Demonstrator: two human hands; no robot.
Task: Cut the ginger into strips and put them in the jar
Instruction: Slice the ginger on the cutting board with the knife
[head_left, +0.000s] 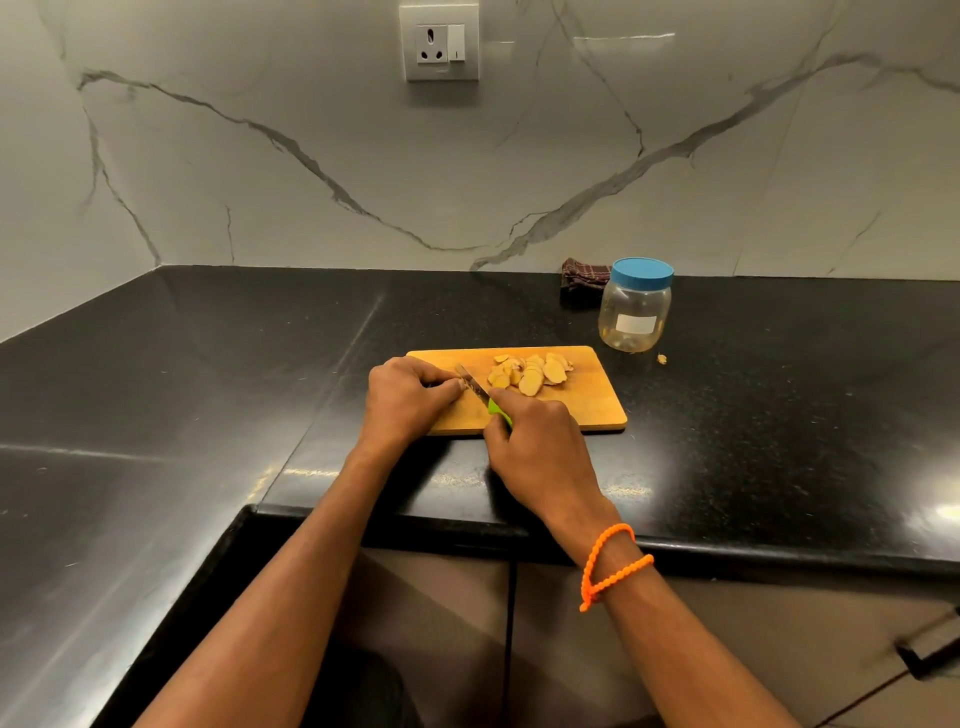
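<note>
Currently the right hand (540, 441) fingers grip the green-handled knife (480, 393); the left hand (405, 397) fingers pinch a ginger piece beside the blade. Ginger slices (532, 373) lie just beyond the fingers on the cutting board (587, 405). The lidded jar (635, 306) stands on the bench (208, 364) farther right.

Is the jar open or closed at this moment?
Closed. The blue lid sits on top of the clear jar, which stands upright on the counter beyond the cutting board.
</note>
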